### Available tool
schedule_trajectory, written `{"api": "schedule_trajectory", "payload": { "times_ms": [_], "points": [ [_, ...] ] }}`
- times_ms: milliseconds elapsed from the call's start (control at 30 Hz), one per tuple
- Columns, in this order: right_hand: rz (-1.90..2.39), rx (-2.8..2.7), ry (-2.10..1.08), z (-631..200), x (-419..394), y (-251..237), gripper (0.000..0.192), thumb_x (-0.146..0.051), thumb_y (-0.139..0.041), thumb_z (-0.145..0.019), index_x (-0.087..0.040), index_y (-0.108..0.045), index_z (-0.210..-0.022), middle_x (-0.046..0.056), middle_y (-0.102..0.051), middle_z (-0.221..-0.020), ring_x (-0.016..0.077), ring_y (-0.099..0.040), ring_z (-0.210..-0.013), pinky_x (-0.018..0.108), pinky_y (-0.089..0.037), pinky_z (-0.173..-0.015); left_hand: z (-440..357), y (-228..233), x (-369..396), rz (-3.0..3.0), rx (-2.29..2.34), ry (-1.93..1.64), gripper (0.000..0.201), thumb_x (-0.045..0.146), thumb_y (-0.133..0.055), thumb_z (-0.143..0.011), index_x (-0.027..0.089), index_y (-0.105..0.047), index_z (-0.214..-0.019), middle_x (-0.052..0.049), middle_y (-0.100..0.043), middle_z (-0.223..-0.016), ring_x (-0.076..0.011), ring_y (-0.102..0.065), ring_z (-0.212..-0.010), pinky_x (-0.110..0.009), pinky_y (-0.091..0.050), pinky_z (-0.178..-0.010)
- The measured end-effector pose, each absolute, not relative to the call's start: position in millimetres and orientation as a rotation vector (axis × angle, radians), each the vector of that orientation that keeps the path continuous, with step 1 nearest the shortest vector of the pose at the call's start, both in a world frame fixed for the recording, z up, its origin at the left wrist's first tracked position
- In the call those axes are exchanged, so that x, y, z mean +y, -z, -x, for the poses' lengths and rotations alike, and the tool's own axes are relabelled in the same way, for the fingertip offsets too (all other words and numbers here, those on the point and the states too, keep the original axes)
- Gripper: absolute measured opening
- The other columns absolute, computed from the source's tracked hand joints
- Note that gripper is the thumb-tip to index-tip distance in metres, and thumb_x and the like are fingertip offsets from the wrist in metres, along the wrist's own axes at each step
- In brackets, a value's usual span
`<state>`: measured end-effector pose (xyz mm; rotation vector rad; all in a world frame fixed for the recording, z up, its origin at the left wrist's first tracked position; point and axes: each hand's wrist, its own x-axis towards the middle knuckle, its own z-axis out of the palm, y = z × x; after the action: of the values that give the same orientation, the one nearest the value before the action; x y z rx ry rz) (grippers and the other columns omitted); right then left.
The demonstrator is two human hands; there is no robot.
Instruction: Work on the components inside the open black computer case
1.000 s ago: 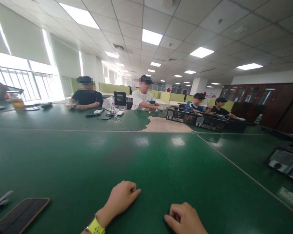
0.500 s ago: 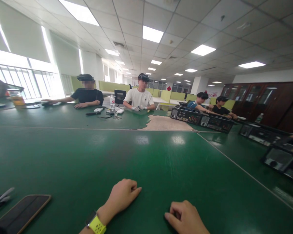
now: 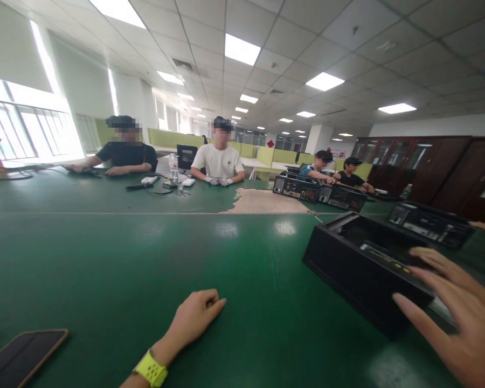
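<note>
A black computer case (image 3: 355, 280) lies on the right of the green table (image 3: 242, 269), its upper side open. Inside it a long part with yellow marks shows. My right hand (image 3: 464, 334) is at the case's near right end, fingers spread and thumb stretched out, holding nothing; whether it touches the case is unclear. Just behind it, more fingers (image 3: 440, 261) reach over the case, and I cannot tell whether they are another person's. My left hand (image 3: 196, 318) rests on the table with curled fingers, a yellow-green watch strap (image 3: 151, 369) at its wrist.
A phone-like dark slab (image 3: 24, 355) lies at the lower left. Two people sit across the table, behind a bottle (image 3: 173, 170) and cables. More computer cases (image 3: 430, 223) stand at the right, with two other people beyond. The tabletop has a bare pale patch (image 3: 267, 200).
The black computer case has come into the near right of the table. My right hand has moved right to it and its fingers have spread. My left hand stays curled on the table.
</note>
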<state>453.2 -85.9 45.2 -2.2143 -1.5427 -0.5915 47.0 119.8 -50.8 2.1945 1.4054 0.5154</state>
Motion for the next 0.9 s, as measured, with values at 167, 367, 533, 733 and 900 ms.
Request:
{"api": "schedule_trajectory", "payload": {
  "times_ms": [167, 367, 533, 733, 900],
  "points": [
    [2.527, -1.709, 0.431, -526.5, -6.3, -74.4, 0.105, -0.073, -0.047, -0.069, 0.005, -0.034, -0.137, 0.026, -0.034, -0.141, 0.0391, -0.026, -0.133, 0.047, -0.022, -0.108, -43.4, 27.9, 122.4, -2.089, 1.332, -0.929, 0.042, 0.055, -0.039, -0.085, 0.019, -0.049, -0.066, 0.003, -0.047, -0.061, -0.0126, -0.044, -0.061, -0.023, -0.033, -0.058],
    [2.434, -1.791, -0.192, -503.6, 55.6, -78.3, 0.089, -0.058, -0.057, -0.07, -0.006, -0.036, -0.139, 0.02, -0.053, -0.129, 0.0305, -0.055, -0.111, 0.036, -0.041, -0.09, -37.0, 2.9, 110.8, -2.059, 1.228, -0.981, 0.039, 0.051, -0.043, -0.085, 0.018, -0.052, -0.067, 0.003, -0.05, -0.062, -0.0123, -0.045, -0.061, -0.024, -0.035, -0.059],
    [2.07, -1.86, -0.66, -414.3, 41.7, -100.3, 0.073, -0.064, -0.047, -0.078, -0.014, -0.048, -0.132, 0.015, -0.056, -0.127, 0.0274, -0.056, -0.11, 0.035, -0.045, -0.084, -61.6, -59.1, 109.3, -2.197, 1.062, -0.923, 0.038, 0.049, -0.043, -0.086, 0.017, -0.059, -0.074, 0.002, -0.056, -0.067, -0.0123, -0.048, -0.064, -0.023, -0.036, -0.059],
    [1.799, -2.097, -0.599, -346.5, 64.5, -106.2, 0.039, -0.044, -0.046, -0.085, -0.015, -0.067, -0.099, 0.007, -0.071, -0.088, 0.0189, -0.064, -0.08, 0.029, -0.047, -0.072, -108.3, -150.1, 98.7, -2.623, 0.606, -0.41, 0.03, 0.038, -0.044, -0.089, 0.02, -0.067, -0.094, 0.0, -0.067, -0.087, -0.0135, -0.058, -0.076, -0.022, -0.041, -0.07],
    [1.954, -2.787, -0.176, -314.5, 68.6, -70.7, 0.031, -0.04, -0.058, -0.075, -0.019, -0.071, -0.094, 0.012, -0.07, -0.092, 0.0294, -0.065, -0.086, 0.036, -0.048, -0.069, -148.2, -136.3, 91.9, -2.891, 0.809, 0.599, 0.02, 0.023, -0.055, -0.078, 0.016, -0.071, -0.085, -0.008, -0.07, -0.078, -0.0172, -0.059, -0.06, -0.026, -0.041, -0.055]
  ]
}}
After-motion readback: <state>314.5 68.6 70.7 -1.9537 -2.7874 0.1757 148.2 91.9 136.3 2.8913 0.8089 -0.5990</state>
